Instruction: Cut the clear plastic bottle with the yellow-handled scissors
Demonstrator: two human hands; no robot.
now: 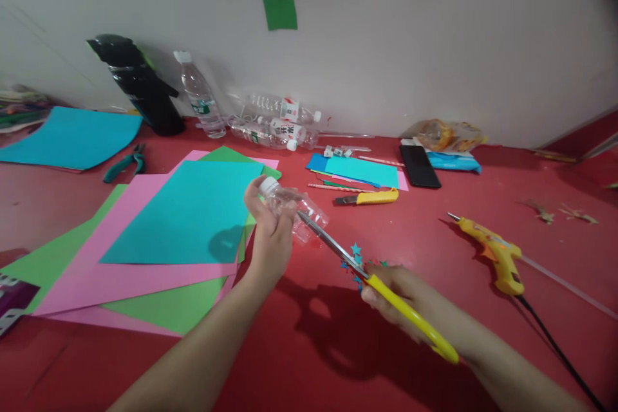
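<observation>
A short clear plastic bottle piece (309, 209) with a white cap is gripped near its neck by my left hand (273, 222), tilted so its wide end points right. My right hand (398, 299) is closed on yellow-handled scissors (335, 244). The scissor blades look together, and their tip meets or overlaps the plastic; I cannot tell if it touches. Small blue, red and green stars (356, 249) lie on the red table just behind my right hand. Left of my left hand, large blue, pink and green paper sheets (178, 212) overlap one another.
A yellow glue gun (490, 248) with its cord lies at right. Behind are a yellow utility knife (369, 197), a black phone (419, 166) and small coloured papers (362, 170). Plastic bottles (273, 132), a black flask (138, 87) and pliers (126, 164) sit toward the wall.
</observation>
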